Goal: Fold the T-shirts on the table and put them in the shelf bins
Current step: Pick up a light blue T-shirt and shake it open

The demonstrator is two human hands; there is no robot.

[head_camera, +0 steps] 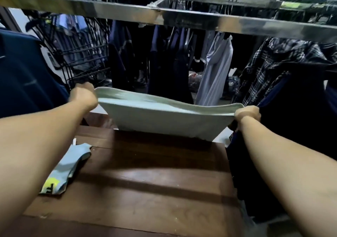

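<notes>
Head view: left hand [84, 95] and right hand [247, 113] grip the T-shirt [164, 116] stretched between them.

Both bare forearms reach from the near corners toward the far middle, spread wide apart. The left hand [83, 95] and the right hand [247, 113] are each curled tight, gripping opposite ends of a pale green folded T-shirt [164, 116].

Your left hand [83, 95] and right hand [248, 113] grip the T-shirt [164, 116] with fingertips hidden behind its ends. The cloth screens the far edge of the table [145, 182]. Your left forearm [45, 136] covers part of a folded garment [67, 169], its yellow label [51, 184] too blurred to read.
</notes>
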